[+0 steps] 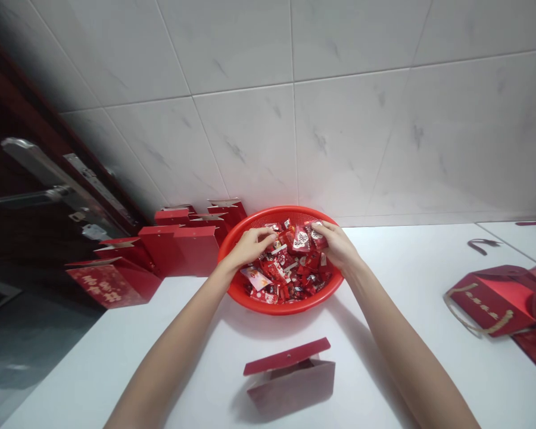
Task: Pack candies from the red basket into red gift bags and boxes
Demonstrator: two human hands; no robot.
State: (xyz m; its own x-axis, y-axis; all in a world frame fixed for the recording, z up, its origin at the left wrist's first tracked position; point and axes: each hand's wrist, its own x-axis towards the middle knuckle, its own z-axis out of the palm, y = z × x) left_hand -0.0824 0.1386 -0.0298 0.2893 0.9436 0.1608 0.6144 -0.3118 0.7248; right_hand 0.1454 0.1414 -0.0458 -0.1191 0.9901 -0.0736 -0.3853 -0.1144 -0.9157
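A red plastic basket (282,308) stands near the wall, filled with small wrapped packets (290,268), mostly red. Inside its left part is my left hand (251,245), thumb and fingers curled close together over the packets; whatever they grip is hidden. At the right side my right hand (335,243) pinches a red packet with white and black print (318,236). Another packet of that kind (301,239) lies just left of it. Nearer to me, a small red paper bag (292,387) stands with its flap raised and its top partly open.
Several red paper bags (178,249) stand at the left along the table edge, beside a dark door with a metal handle (36,198). On the right lie a red box with a rope handle (486,304) and a dark ribbon (483,244). A tiled wall (339,137) rises behind.
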